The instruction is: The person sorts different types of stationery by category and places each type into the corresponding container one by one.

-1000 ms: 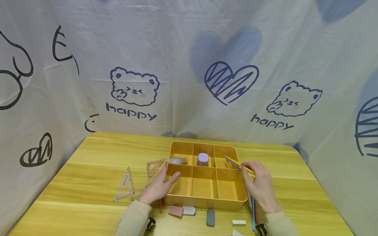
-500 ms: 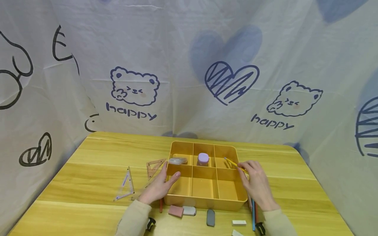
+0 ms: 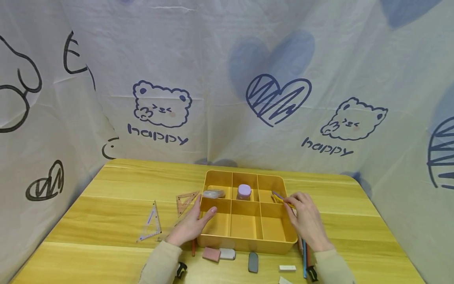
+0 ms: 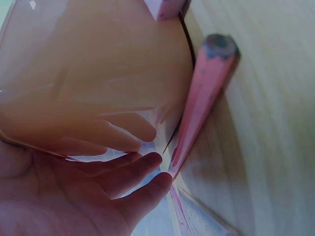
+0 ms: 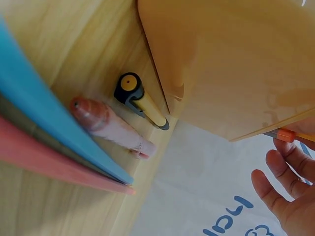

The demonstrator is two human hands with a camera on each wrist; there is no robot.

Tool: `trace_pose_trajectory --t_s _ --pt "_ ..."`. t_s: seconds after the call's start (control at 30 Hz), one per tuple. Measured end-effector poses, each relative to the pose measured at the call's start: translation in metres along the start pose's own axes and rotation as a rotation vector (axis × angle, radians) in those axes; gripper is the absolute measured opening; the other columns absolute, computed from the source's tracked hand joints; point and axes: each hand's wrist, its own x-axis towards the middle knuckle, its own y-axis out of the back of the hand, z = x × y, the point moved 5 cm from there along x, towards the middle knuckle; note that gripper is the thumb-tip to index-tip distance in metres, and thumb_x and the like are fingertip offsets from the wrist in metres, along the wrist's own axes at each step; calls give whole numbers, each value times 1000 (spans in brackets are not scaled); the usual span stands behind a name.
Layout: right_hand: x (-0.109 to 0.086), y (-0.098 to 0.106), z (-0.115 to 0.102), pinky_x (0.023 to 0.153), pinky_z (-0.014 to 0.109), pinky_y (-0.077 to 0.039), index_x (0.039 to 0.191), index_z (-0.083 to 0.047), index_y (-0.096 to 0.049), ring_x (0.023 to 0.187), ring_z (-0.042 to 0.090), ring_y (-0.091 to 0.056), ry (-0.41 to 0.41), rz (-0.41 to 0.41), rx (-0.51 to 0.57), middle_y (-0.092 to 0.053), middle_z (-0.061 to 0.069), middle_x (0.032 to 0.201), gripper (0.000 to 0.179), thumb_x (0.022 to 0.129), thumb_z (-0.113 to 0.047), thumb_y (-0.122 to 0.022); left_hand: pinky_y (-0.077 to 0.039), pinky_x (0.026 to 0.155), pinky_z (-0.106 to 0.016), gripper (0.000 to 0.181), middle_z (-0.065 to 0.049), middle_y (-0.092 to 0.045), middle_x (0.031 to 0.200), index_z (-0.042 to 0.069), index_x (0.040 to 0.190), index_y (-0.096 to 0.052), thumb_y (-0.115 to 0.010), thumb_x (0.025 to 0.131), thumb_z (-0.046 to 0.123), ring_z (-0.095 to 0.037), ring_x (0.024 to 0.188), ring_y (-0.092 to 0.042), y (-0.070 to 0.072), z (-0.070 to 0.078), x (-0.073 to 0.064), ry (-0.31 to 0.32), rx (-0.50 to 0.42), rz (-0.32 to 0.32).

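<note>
My left hand is at the left side of the yellow tray, fingers fairly straight and slightly apart along the outer wall, thumb reaching over the rim; I cannot tell whether the fingertips touch the wall. The tray sits between my two hands. My right hand is at its far right compartment, thumb and forefinger pinching a slim yellow writing tool, its other fingers spread. The tool slants away to the left of those fingertips, over the compartment. A slim purple stick lies against it; I cannot tell if that is in my pinch too.

Farther left of my right hand, in the middle far compartment, is a lilac-lidded container; a clear object sits in the far compartment just beyond my left thumb. Below my left hand a red pencil lies beside the tray, and to its left are an orange set square and a clear set square. Under my right wrist lie a blue pencil, a pinkish-red pencil, a pale pink stick and a yellow-and-black pen.
</note>
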Motion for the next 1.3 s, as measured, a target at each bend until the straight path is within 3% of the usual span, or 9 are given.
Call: trace_pose_trajectory --t_s 0.37,0.53,0.67,0.77,0.87,1.0,1.1,1.3 --pt "1 -2 -1 65 35 -48 92 -3 -77 83 21 -55 -40 -43 -18 -64 7 91 10 83 -2 -80 -23 122 -63 92 -32 -10 165 -5 160 0 -47 104 52 -51 149 -23 0 1 -2 0 -2 -2" --pt "-1 1 -2 71 41 -51 96 -1 -76 89 27 -58 -20 -4 14 -64 10 96 17 81 -2 -82 -22 123 -63 91 -32 -9 165 -4 160 1 -47 105 50 -51 150 -23 -1 1 -2 2 -1 -4" --pt "-3 10 1 78 33 -49 100 0 -75 96 23 -58 -43 95 174 -65 13 100 18 82 2 -78 -23 122 -64 90 -33 -10 164 -5 159 0 -47 105 49 -52 149 -24 0 2 -3 -7 -2 -4" --pt "-7 17 10 78 19 -44 101 2 -75 96 8 -58 -105 199 354 -67 13 99 16 86 8 -70 -24 121 -64 91 -34 -11 164 -6 159 0 -47 105 49 -53 148 -26 1 2 -3 -15 -6 -4" --pt "-13 20 25 75 8 -44 103 6 -74 92 -6 -59 -232 258 527 -70 -1 97 17 93 9 -61 -25 121 -64 92 -34 -11 164 -6 159 0 -47 104 51 -53 148 -26 1 2 -3 -19 -7 -5" --pt "-24 15 47 68 12 -53 111 11 -70 82 -6 -61 -486 193 678 -65 -21 90 24 103 -5 -54 -25 121 -64 92 -35 -12 163 -7 159 -1 -47 104 50 -53 147 -27 1 2 -2 -26 -6 1" --pt "-31 10 59 63 20 -57 116 10 -67 73 1 -62 -614 91 687 -63 -20 80 29 105 -13 -53 -25 121 -64 91 -36 -14 162 -7 159 -2 -48 104 50 -53 147 -27 1 2 -2 -28 1 9" --pt "-40 6 72 57 27 -57 118 8 -66 63 7 -61 -666 -118 564 -65 -7 76 27 103 -13 -56 -26 120 -65 91 -36 -15 162 -8 159 -2 -48 105 49 -54 146 -28 1 3 -2 -30 8 16"
